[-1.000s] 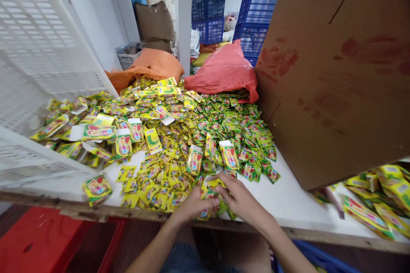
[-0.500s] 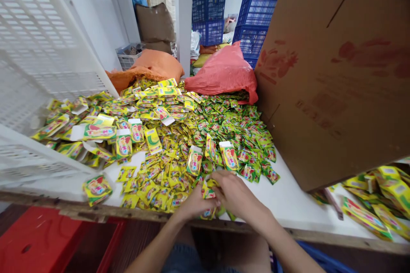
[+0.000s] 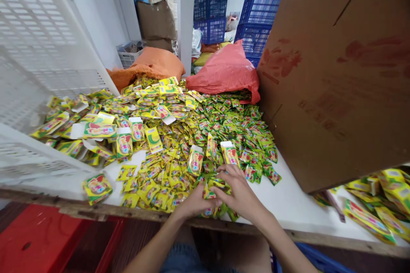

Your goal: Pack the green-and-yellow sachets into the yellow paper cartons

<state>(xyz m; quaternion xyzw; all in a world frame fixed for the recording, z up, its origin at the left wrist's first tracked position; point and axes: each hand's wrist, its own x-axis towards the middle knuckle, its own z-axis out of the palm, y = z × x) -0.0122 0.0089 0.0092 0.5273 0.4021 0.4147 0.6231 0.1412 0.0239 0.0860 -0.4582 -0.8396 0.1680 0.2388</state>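
My left hand [image 3: 196, 201] is closed around what looks like a small yellow-green printed box [image 3: 209, 212], low at the table's front edge. Its thumb lies across the front of the box, and the other fingers are mostly hidden. My right hand [image 3: 236, 190] is just to the right, fingers spread and curved over green candy sachets [image 3: 231, 213], with nothing gripped that I can see. Yellow sachets [image 3: 160, 179] spread to the left. Just beyond my hands, a small open box [image 3: 195, 161] and another open box [image 3: 229, 153] rest on the pile.
Many flat boxes [image 3: 96, 130] are heaped by a white plastic crate [image 3: 60, 153] at left. An orange sack [image 3: 160, 60] and a red sack [image 3: 226, 70] lie behind the pile. A large carton [image 3: 329, 94] leans at right. A red stool [image 3: 35, 239] stands below.
My right hand has opened: its fingers moved apart and away from the left hand, reaching slightly forward. My left hand stays nearly in place.
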